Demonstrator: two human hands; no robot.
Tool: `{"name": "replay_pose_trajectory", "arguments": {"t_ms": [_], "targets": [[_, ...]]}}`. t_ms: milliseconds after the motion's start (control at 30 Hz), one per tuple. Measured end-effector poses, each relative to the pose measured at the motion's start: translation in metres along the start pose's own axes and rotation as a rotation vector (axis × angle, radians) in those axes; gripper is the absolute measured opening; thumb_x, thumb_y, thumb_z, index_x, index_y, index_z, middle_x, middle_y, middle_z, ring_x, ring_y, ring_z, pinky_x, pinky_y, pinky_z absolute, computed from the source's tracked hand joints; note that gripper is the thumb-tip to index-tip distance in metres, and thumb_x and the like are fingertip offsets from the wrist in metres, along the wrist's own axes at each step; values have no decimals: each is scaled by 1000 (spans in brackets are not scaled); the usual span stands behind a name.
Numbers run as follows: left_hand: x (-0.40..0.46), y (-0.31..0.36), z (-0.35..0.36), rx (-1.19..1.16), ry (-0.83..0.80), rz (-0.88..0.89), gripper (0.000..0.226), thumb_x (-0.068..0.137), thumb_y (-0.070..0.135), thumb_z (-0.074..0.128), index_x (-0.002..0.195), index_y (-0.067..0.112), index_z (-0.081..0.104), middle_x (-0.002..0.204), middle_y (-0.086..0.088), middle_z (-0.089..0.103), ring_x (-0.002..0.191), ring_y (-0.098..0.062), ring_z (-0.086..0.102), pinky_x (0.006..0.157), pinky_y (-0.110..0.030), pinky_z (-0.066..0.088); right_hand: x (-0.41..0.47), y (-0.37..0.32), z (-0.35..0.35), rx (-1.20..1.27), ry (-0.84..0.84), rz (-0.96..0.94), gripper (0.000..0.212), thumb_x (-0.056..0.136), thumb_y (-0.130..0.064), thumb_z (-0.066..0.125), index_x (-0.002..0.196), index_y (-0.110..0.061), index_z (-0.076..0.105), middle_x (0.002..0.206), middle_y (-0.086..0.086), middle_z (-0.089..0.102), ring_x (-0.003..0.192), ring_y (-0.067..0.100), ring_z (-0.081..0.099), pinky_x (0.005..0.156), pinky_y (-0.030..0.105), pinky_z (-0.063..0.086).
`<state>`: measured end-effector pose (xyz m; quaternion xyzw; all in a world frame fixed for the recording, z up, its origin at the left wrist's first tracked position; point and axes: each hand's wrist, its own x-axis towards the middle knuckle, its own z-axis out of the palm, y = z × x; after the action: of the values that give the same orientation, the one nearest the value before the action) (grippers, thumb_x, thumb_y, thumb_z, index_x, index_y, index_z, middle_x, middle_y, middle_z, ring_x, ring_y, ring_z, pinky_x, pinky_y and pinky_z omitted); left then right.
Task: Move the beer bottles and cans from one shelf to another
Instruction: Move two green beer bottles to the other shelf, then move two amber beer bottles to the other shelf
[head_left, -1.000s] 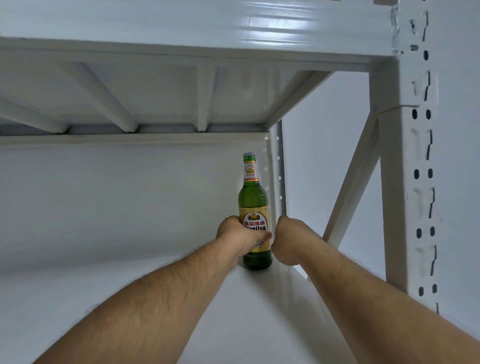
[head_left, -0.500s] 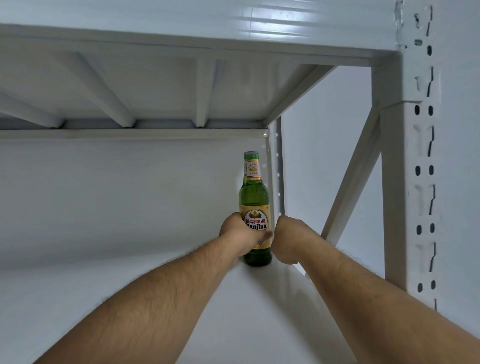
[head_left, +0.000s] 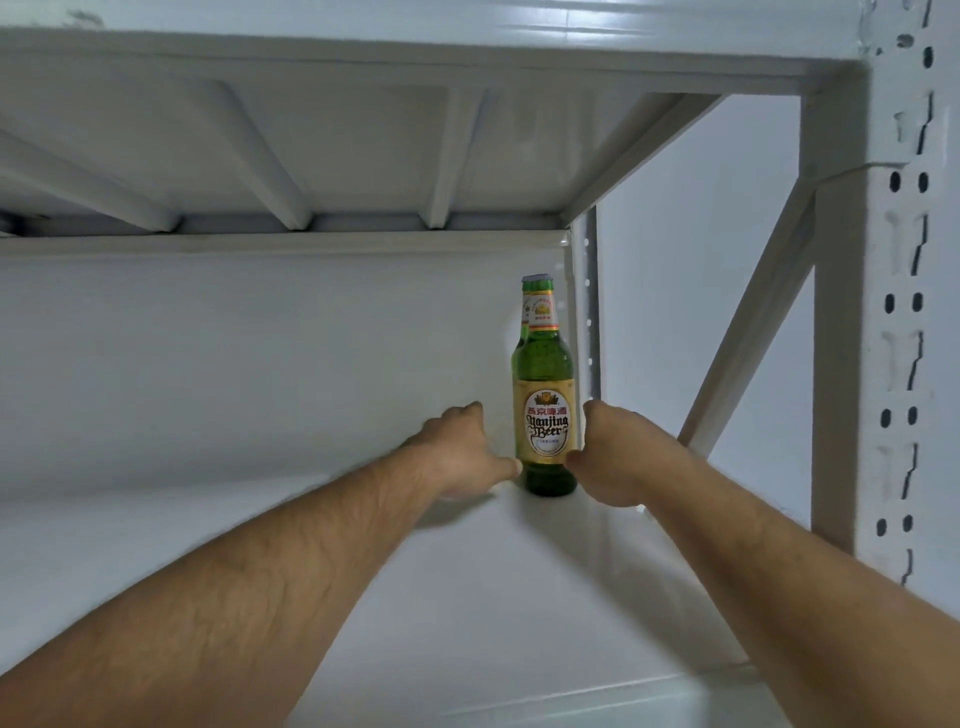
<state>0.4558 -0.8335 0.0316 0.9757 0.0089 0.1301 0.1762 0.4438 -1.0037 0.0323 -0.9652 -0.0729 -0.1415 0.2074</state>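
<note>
A green beer bottle (head_left: 545, 426) with a gold label stands upright at the back right corner of the white shelf (head_left: 467, 597). A second neck label shows just behind its neck on the left, so another bottle may stand behind it. My left hand (head_left: 457, 452) is beside the bottle on its left, fingers apart, thumb tip close to the glass. On the bottle's other side is my right hand (head_left: 618, 457), loosely cupped, its thumb pointing at the label; its fingers are hidden. Neither hand grips the bottle.
The underside of the shelf above (head_left: 363, 145) hangs low over the bottle. A perforated white upright (head_left: 893, 312) and a diagonal brace (head_left: 748, 332) close the right side. A thin rear post (head_left: 587, 312) stands right behind the bottle. A white wall backs the shelf.
My left hand has let go of the bottle and opened to its left. My right hand has uncurled from a fist. The bottle stays standing in the corner.
</note>
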Motion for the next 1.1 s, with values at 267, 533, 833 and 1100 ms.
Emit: {"name": "replay_pose_trajectory", "arguments": {"t_ms": [267, 533, 833, 1100], "targets": [[-84, -76, -59, 193, 29, 21, 77, 96, 56, 51, 161, 24, 24, 167, 3, 27, 149, -24, 32, 118, -39, 34, -67, -84, 7, -152, 24, -238, 51, 96, -49, 51, 136, -17, 43, 134, 5, 53, 120, 28, 52, 95, 39, 47], [-202, -215, -137, 226, 124, -171, 82, 96, 57, 52, 163, 25, 17, 168, 3, 23, 151, -24, 29, 119, -42, 34, -130, -254, 50, -95, -133, -474, 74, 98, -56, 46, 154, -14, 24, 159, 4, 32, 141, 27, 37, 111, 43, 37], [-352, -356, -217, 196, 249, -446, 83, 97, 55, 54, 163, 24, 16, 170, 0, 19, 153, -25, 27, 120, -39, 31, -221, -428, 107, -18, -238, -703, 76, 97, -58, 47, 155, -13, 24, 158, 5, 34, 139, 28, 41, 108, 42, 40], [-427, -435, -250, 125, 325, -603, 82, 95, 55, 57, 162, 26, 21, 168, 3, 25, 150, -23, 32, 118, -40, 36, -282, -532, 137, -3, -292, -843, 75, 98, -56, 48, 154, -13, 26, 155, 8, 39, 137, 27, 43, 107, 38, 41]]}}
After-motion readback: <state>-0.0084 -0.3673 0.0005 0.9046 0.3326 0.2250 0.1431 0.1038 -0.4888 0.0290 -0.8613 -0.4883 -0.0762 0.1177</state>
